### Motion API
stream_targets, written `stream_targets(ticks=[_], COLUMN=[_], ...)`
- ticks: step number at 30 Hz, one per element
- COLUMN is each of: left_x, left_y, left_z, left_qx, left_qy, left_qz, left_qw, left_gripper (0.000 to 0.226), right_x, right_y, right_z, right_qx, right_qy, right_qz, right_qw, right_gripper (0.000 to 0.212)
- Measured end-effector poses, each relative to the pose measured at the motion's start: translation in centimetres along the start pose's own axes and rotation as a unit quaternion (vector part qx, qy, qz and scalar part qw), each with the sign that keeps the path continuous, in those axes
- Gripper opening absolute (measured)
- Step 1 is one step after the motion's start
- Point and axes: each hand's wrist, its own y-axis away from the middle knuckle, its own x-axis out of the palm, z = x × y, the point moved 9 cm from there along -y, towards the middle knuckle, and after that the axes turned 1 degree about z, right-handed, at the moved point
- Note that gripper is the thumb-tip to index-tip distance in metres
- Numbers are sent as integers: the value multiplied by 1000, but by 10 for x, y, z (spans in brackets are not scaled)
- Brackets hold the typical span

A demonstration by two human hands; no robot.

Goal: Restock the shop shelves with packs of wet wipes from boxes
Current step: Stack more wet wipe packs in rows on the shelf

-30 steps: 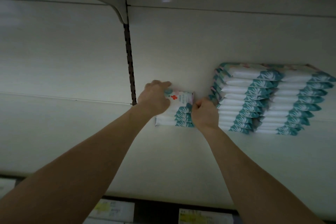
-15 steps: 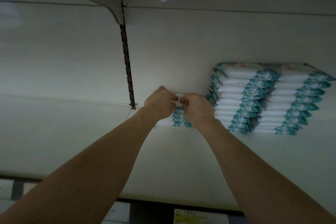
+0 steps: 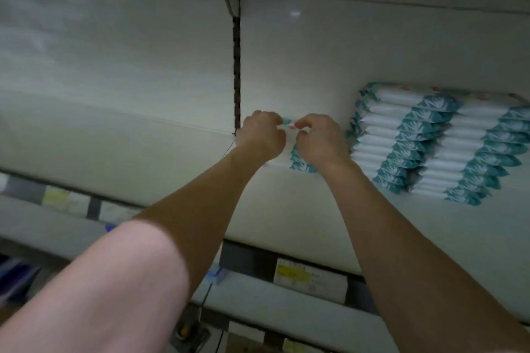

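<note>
Wipes pack [image 3: 287, 123], left hand [image 3: 259, 136], right hand [image 3: 318, 139] pinching top

The left hand [image 3: 259, 136] and right hand [image 3: 319, 139] cover most of the small wipes stack [image 3: 301, 165]; the price label [image 3: 298, 276] is blurred unreadable.

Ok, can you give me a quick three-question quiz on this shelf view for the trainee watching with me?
1. True or false: the left hand and the right hand are both on the short stack of wipes packs.
2. The tall stacks stand: A) to the right of the short stack; B) to the left of it; C) on top of it.
3. Fill in: the fingers of both hands pinch the ___ pack of the short stack.
Key: 1 true; 2 A; 3 top.
</note>
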Motion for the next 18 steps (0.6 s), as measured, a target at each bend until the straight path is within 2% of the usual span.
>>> stream_targets(ticks=[2,4,8,13,18], left_x=[-12,-20,-27,-33,-53], left_y=[27,61,134,229,322], left_z=[20,40,76,128,181], left_qx=[-77,-141,-220,-307,-380], left_qy=[120,223,344,417,390], left_qz=[-37,-80,-144,-221,-289], left_qw=[989,961,901,827,787], left_gripper=[33,31,30,18,12], right_x=[-4,-4,11,51,92], right_y=[24,52,115,193,268], right_z=[9,18,38,60,95], right_qx=[15,26,14,6,-19], right_qy=[-80,-146,-200,-214,-220], right_qz=[-1,8,59,141,220], right_qw=[997,989,978,967,950], right_gripper=[32,32,31,27,23])
